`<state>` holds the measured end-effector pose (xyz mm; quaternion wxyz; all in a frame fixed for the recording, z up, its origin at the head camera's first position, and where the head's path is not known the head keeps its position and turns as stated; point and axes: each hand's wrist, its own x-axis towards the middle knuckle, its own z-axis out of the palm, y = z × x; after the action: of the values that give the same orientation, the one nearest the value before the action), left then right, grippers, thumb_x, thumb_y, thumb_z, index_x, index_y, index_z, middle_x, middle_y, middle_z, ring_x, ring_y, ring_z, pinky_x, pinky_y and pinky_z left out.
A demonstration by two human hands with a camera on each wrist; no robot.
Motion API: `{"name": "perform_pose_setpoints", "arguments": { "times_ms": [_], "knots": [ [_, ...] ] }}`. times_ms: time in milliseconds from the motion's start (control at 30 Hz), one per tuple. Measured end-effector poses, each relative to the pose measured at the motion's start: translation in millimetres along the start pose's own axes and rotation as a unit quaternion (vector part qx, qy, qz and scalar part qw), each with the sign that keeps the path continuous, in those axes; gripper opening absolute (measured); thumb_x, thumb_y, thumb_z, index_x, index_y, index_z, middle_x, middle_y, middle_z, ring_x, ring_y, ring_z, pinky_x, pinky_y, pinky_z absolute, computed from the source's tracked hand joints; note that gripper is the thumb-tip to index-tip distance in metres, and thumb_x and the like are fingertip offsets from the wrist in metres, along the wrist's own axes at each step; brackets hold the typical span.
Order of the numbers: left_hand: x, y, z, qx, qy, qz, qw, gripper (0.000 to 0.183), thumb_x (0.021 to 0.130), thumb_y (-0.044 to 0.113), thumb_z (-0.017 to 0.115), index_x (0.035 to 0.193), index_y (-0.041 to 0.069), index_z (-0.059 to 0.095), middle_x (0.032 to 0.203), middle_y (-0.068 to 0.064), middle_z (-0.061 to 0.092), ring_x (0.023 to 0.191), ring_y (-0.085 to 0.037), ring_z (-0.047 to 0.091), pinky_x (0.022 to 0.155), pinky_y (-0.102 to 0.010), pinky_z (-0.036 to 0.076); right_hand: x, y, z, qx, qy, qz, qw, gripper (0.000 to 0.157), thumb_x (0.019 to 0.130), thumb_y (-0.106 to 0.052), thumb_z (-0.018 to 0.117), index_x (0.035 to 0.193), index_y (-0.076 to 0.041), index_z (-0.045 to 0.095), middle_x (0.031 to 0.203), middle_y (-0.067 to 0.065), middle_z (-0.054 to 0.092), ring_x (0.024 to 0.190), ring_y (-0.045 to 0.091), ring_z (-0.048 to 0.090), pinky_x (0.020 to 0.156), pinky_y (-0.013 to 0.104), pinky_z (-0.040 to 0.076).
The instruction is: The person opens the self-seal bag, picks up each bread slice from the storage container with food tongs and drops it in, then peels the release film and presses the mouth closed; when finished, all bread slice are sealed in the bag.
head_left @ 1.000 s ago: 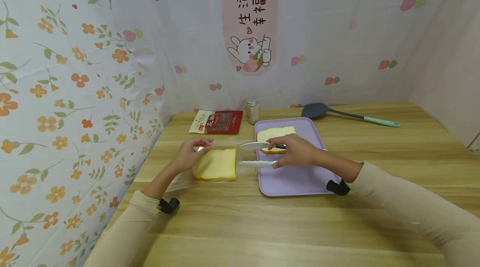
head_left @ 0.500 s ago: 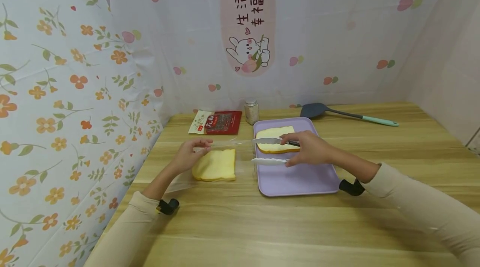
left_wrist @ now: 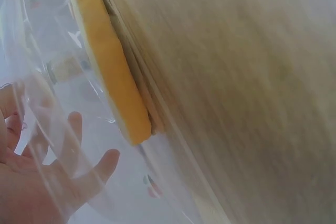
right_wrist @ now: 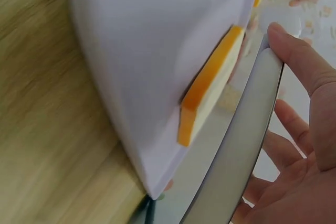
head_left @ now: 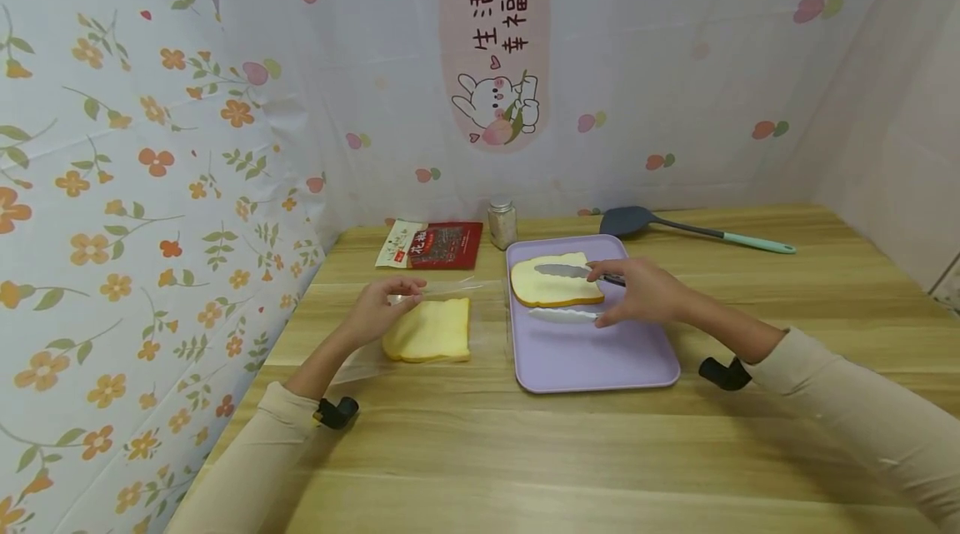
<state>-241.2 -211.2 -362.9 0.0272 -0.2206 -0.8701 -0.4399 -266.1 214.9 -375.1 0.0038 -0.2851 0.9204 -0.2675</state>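
My right hand (head_left: 637,291) grips a pair of tongs (head_left: 562,271) between thumb and fingers; one long metal arm of the tongs (right_wrist: 236,145) crosses the right wrist view. Their two ends are spread apart and hold nothing. Under the tongs, a bread slice (head_left: 547,291) lies at the upper left of a purple tray (head_left: 600,359). My left hand (head_left: 378,309) is at a clear plastic bag (head_left: 489,321), its fingers apart, with film in front of them in the left wrist view. Another bread slice (head_left: 429,330) lies inside the bag, its orange crust (left_wrist: 115,72) showing through.
A red and white spice packet (head_left: 446,245) and a small lidded jar (head_left: 503,224) stand at the back, near the patterned cloth. A spatula (head_left: 675,226) with a mint handle lies behind the tray. The wooden table (head_left: 487,451) extends toward the front.
My right hand has drawn the spread tongs rightward, away from the bag, until they hover over the bread on the tray. The left hand and the bagged slice have barely moved.
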Motion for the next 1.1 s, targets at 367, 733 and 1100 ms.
{"name": "perform_pose_setpoints", "arguments": {
  "times_ms": [367,733,1100],
  "knots": [
    [-0.7,-0.2,1.9,0.002,-0.004,0.003,1.0000,0.010,0.097,0.002,0.062,0.094,-0.006,0.067,0.125,-0.026,0.064,0.116,-0.041,0.060,0.085,-0.052,0.052,-2,19,-3.9,-0.021,0.004,0.012,1.000,0.068,0.063,-0.034,0.095,0.118,-0.005,0.066,0.146,0.018,0.049,0.119,0.036,0.055,0.086,0.043,0.044],
    [-0.8,0.0,1.7,0.005,-0.010,0.004,0.9999,0.009,0.097,0.003,0.062,0.096,-0.004,0.067,0.126,-0.026,0.063,0.117,-0.040,0.059,0.082,-0.044,0.052,-2,35,-9.8,-0.028,-0.005,0.031,0.999,0.078,0.061,-0.039,0.095,0.123,-0.004,0.062,0.148,0.027,0.043,0.102,0.033,0.055,0.084,0.043,0.043],
    [-0.8,0.3,0.6,0.003,-0.012,0.001,0.9999,0.010,0.097,0.003,0.061,0.095,-0.004,0.067,0.126,-0.026,0.063,0.120,-0.040,0.057,0.082,-0.044,0.052,2,49,-18.2,-0.055,-0.021,0.035,0.998,0.078,0.063,-0.038,0.094,0.125,-0.003,0.061,0.148,0.033,0.039,0.119,0.043,0.054,0.094,0.054,0.045]
  ]
}}
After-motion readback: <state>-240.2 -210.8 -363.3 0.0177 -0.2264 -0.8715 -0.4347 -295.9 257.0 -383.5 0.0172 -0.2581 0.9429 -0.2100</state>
